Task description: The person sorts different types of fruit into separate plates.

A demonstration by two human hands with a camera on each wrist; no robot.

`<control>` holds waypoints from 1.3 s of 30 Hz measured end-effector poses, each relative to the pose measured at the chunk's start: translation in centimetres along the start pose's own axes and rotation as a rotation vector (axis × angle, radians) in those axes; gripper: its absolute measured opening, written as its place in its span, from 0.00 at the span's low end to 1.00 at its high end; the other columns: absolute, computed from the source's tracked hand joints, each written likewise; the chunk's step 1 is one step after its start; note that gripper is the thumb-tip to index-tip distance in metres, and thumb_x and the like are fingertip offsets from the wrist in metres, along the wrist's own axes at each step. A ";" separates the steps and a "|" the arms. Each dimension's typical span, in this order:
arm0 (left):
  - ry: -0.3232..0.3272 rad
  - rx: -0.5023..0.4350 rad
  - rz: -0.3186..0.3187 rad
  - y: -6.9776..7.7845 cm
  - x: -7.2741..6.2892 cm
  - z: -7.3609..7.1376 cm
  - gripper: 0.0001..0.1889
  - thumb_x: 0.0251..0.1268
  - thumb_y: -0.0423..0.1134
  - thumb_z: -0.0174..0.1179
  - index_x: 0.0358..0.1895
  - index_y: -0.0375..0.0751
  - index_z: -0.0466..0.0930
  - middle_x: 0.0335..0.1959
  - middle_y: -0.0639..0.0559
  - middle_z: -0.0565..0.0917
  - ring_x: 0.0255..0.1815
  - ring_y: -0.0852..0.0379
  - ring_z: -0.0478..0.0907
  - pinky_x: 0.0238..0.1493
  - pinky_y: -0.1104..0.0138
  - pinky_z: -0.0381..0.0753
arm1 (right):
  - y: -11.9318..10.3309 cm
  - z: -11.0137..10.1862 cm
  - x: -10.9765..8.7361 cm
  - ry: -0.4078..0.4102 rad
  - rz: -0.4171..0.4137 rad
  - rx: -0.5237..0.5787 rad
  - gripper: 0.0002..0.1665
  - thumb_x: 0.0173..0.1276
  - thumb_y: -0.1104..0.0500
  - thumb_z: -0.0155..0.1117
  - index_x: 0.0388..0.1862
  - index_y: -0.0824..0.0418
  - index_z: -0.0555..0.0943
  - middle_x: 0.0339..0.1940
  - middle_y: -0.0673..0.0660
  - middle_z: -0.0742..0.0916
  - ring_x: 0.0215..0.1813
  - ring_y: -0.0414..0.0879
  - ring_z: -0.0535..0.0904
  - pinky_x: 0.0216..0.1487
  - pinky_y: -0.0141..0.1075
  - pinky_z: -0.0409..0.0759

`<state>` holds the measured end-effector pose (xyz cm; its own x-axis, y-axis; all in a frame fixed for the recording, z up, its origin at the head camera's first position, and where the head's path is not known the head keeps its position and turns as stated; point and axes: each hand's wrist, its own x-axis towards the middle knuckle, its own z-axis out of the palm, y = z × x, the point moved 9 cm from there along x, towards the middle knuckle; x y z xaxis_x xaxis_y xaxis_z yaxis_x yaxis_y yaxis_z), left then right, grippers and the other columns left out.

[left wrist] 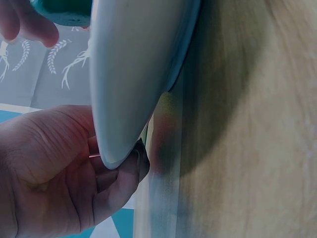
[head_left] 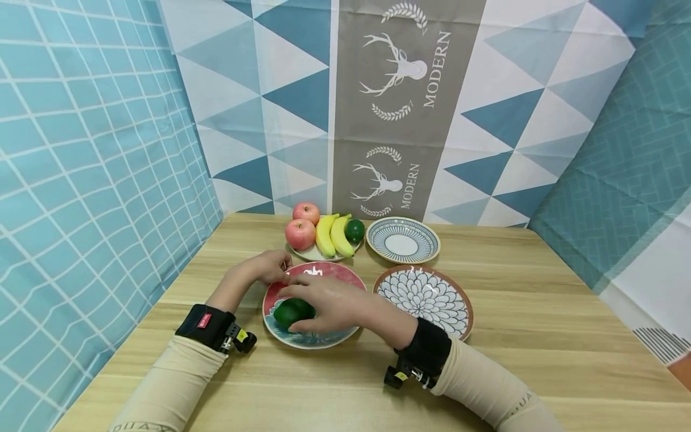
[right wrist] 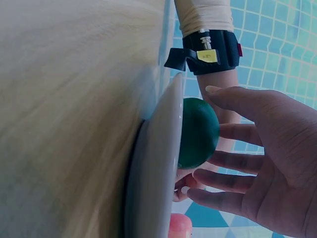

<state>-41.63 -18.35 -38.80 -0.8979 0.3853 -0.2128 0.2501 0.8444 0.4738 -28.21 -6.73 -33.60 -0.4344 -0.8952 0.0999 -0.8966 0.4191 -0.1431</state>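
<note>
A round plate (head_left: 318, 339), pink and teal on top, lies in front of me. At its far left rim my left hand (head_left: 270, 266) holds the edge; in the left wrist view, that hand's fingers (left wrist: 116, 198) curl round the plate's pale rim (left wrist: 111, 148). A dark green oval fruit (head_left: 293, 312) sits on the plate's left half. Over it reaches my right hand (head_left: 337, 303), thumb and fingers spread. The right wrist view shows the fingers (right wrist: 235, 163) loosely extended at the side of the fruit (right wrist: 199, 133), thumb off its surface.
Behind stands a fruit plate (head_left: 317, 255) with apples (head_left: 300, 234), bananas (head_left: 341, 236) and a round green fruit (head_left: 354, 230). A blue-lined plate (head_left: 403, 241) is at the back right. Nearer is a brown-rimmed, petal-patterned plate (head_left: 426, 300). Patterned cloth (head_left: 388, 120) hangs behind the wooden table (head_left: 540, 312).
</note>
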 end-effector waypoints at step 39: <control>0.012 -0.036 -0.017 0.1 -0.2 -0.1 0.16 0.66 0.45 0.75 0.38 0.39 0.78 0.31 0.48 0.77 0.32 0.52 0.75 0.32 0.65 0.74 | 8.0 -6.9 -0.3 0.152 0.122 0.067 0.33 0.76 0.44 0.69 0.74 0.53 0.77 0.66 0.54 0.83 0.66 0.48 0.78 0.65 0.43 0.76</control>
<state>-41.40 -18.35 -38.63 -0.9065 0.3660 -0.2106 0.2215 0.8368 0.5008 -35.79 -2.05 -28.00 -0.5523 -0.8029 0.2243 -0.8308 0.5079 -0.2275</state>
